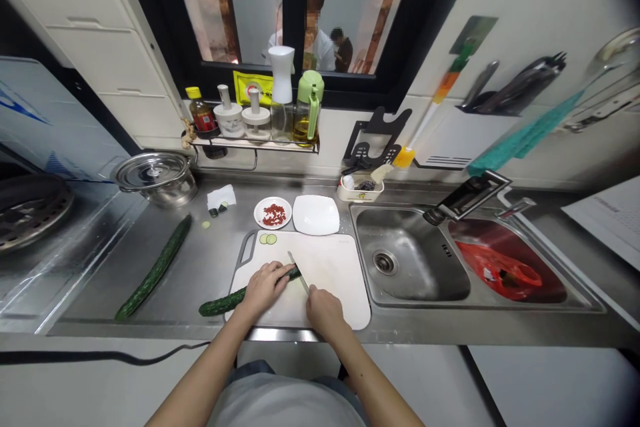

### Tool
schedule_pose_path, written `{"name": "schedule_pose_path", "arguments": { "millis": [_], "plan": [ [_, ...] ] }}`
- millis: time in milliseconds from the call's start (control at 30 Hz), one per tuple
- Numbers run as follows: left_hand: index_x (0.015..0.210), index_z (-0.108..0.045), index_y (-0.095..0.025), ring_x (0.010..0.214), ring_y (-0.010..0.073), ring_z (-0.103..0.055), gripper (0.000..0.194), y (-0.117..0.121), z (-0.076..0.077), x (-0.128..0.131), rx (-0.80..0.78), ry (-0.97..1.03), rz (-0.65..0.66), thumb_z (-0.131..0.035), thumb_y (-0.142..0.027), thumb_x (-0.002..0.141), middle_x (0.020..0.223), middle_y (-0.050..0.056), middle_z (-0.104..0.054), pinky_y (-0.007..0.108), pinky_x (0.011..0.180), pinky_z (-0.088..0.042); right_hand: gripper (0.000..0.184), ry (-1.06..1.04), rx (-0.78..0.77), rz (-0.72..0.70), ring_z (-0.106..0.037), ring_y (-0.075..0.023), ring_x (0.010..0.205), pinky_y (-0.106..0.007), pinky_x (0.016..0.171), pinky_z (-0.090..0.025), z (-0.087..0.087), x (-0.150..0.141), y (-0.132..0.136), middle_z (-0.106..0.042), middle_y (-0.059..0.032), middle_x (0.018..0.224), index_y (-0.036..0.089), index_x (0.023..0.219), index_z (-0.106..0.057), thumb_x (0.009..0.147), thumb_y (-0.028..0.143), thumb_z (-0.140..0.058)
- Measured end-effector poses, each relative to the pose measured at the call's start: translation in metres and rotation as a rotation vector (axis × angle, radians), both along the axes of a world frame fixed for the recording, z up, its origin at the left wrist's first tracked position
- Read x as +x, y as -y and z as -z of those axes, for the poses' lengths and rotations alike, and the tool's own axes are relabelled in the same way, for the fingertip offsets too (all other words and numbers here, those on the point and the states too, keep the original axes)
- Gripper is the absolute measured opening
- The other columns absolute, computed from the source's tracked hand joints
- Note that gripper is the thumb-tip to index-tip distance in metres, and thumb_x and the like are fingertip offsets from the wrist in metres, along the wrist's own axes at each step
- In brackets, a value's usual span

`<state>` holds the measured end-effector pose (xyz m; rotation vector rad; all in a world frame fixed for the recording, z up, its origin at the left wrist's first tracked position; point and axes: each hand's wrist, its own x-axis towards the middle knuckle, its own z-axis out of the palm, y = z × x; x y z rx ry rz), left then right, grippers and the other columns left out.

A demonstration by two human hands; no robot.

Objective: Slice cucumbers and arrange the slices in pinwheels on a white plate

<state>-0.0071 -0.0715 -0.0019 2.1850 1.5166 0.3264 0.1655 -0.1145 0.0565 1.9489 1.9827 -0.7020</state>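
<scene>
A dark green cucumber (223,304) lies across the white cutting board (337,267), its left end reaching past the board's edge. Over its right part, my left hand (267,285) presses down with fingers closed around it. My right hand (325,310) grips the handle of a knife (299,271). The blade stands at the cucumber's right end, beside my left fingertips; whether it touches the flesh I cannot tell. Two pale cucumber slices (271,239) rest near the board's upper left corner. Another whole cucumber (155,273) lies on the steel counter to the left.
Behind the board stand a small plate of chopped red pieces (273,213) and a white square dish (316,215). To the right is a double sink (415,253) with a red bag (500,270). A lidded pot (156,177) and a seasoning rack (255,145) are at the back.
</scene>
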Motion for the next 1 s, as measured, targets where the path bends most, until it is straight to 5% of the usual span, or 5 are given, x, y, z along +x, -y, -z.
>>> {"name": "schedule_pose_path", "arguments": {
  "millis": [467, 1000],
  "plan": [
    [0.128, -0.056, -0.034, 0.104, 0.0184, -0.057, 0.038, -0.005, -0.004, -0.002, -0.03, 0.024, 0.017, -0.041, -0.036, 0.094, 0.113, 0.002, -0.063, 0.029, 0.086, -0.043, 0.032, -0.051, -0.036, 0.071, -0.065, -0.0232, 0.099, -0.029, 0.076, -0.043, -0.006, 0.021, 0.024, -0.069, -0.0135, 0.104, 0.015, 0.11, -0.061, 0.092, 0.015, -0.035],
    [0.126, -0.058, -0.029, 0.107, 0.021, -0.057, 0.039, -0.004, -0.002, -0.002, 0.004, 0.045, -0.045, -0.044, -0.044, 0.093, 0.115, 0.003, -0.065, 0.031, 0.087, -0.044, 0.04, 0.065, 0.254, 0.146, -0.062, -0.0179, 0.092, -0.027, 0.077, -0.037, -0.01, 0.04, 0.025, -0.069, -0.0062, 0.098, 0.026, 0.13, -0.054, 0.092, 0.02, -0.041]
  ]
}}
